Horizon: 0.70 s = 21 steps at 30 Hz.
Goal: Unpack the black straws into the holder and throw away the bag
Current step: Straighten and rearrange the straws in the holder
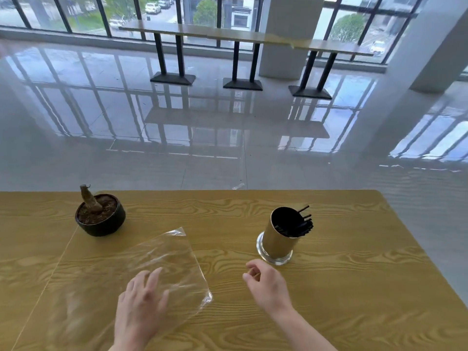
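Bag (162,262), clear film, flat on surface (354,287) left of the holder (278,239): likely featherlight, limp, slippery, best pinched at a corner; left hand (141,305) rests flat-fingered on it, right hand (266,282) empty, loosely curled.

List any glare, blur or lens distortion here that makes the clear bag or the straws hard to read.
Head view: window reflections glare across the glossy floor; the wide lens leans the right-edge pillar; the clear bag shows only by faint highlights over the wood table; the left hand on it is slightly soft; the black straws merge into one dark mass inside the holder.
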{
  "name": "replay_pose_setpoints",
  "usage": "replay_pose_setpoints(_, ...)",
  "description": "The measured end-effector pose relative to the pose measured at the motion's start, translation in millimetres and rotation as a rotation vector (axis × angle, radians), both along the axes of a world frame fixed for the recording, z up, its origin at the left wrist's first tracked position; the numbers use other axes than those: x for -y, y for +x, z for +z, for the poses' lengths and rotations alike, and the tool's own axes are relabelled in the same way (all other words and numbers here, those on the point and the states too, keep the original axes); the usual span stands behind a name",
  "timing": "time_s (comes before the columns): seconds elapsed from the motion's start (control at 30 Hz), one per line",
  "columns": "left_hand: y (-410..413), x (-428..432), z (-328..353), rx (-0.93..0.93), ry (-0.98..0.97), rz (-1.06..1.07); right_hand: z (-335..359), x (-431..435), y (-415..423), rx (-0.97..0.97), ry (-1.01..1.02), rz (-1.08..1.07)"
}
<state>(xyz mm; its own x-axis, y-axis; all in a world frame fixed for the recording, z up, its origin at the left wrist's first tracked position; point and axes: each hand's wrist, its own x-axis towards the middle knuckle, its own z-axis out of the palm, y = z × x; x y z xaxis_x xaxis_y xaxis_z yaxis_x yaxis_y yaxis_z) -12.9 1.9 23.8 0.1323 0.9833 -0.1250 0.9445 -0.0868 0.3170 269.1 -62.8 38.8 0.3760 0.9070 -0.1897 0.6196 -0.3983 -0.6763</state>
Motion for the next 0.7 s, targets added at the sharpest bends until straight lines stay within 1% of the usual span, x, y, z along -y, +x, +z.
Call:
replay_pose_setpoints(0.13, 44, -6, 13, 0.091, 0.018, -0.113, 18, 13, 36, -0.032, 0.082, -0.163)
replay_pose_setpoints(0.27, 97, -8, 32, 0.281, 0.036, -0.216, 35, 29, 80, -0.091, 0.150, -0.309)
replay_pose_setpoints(0.37, 141, -8, 46, 0.410, 0.018, -0.297, 43, 35, 113, -0.159, 0.182, -0.371)
replay_pose_setpoints(0.43, 172, -10, 55, 0.467, 0.014, -0.356, 48, 33, 131, -0.176, 0.182, -0.354)
replay_pose_setpoints(0.5, 204, -14, 64, 0.487, 0.016, -0.414, 52, 26, 146, -0.174, 0.164, -0.307)
replay_pose_setpoints(0.7, 268, -34, 71, 0.414, -0.029, -0.432, 59, -10, 173, -0.092, 0.058, -0.155)
